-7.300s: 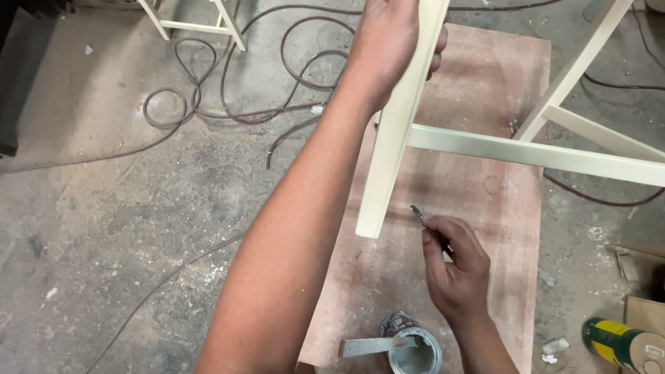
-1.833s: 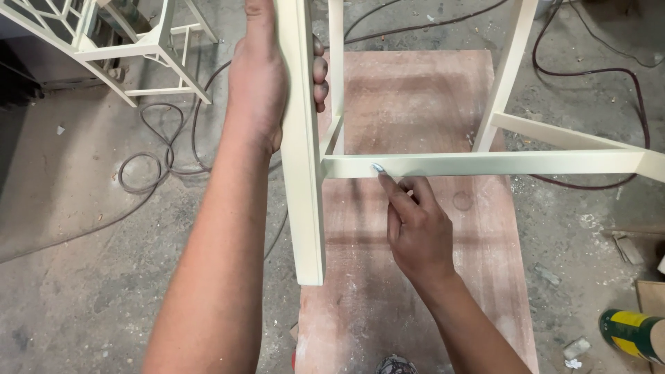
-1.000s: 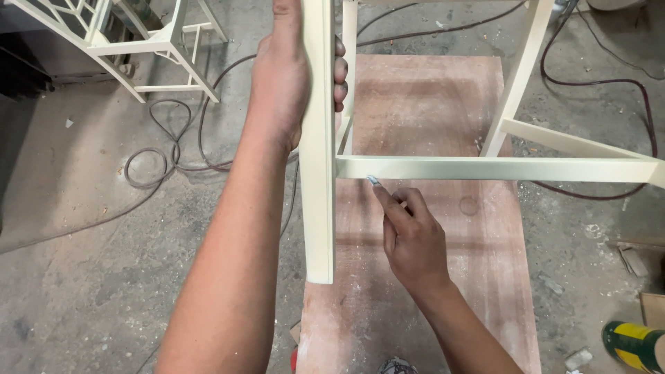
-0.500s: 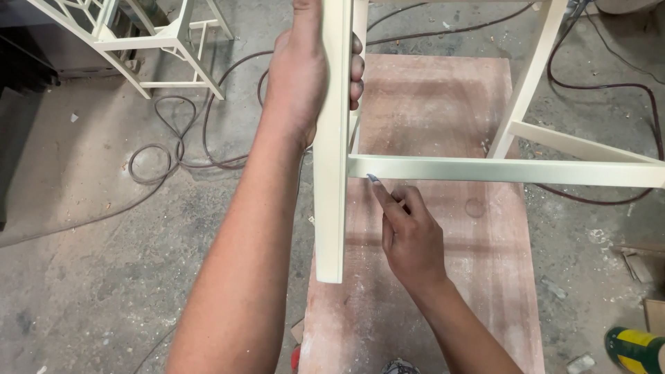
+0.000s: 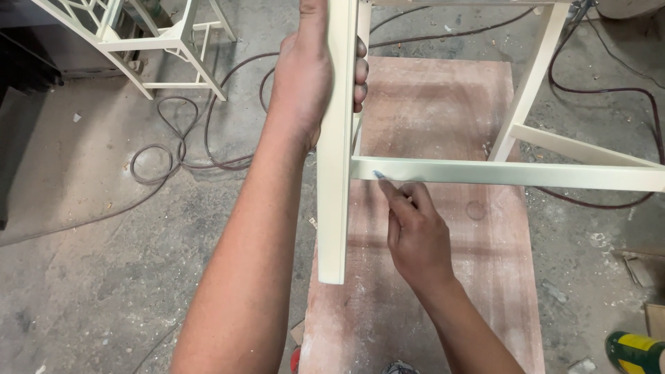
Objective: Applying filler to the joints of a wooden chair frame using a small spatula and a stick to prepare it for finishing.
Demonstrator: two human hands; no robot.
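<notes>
A cream-painted wooden chair frame (image 5: 512,171) stands tilted over a reddish plywood board (image 5: 443,104). My left hand (image 5: 312,76) is wrapped around one upright leg (image 5: 337,173) near its upper part. My right hand (image 5: 415,232) holds a small thin blade tool (image 5: 379,176), whose tip touches the horizontal rail close to the joint with that leg. A second leg (image 5: 530,83) rises at the right.
Dark cables (image 5: 201,138) loop over the dusty concrete floor at the left. Another cream frame (image 5: 138,41) stands at the top left. A green and yellow can (image 5: 634,350) lies at the bottom right, with wood scraps (image 5: 637,266) nearby.
The view has shifted so the chair leg sits further right and closer. My right hand's tool tip has stayed on the rail near the joint, and my left hand keeps its grip.
</notes>
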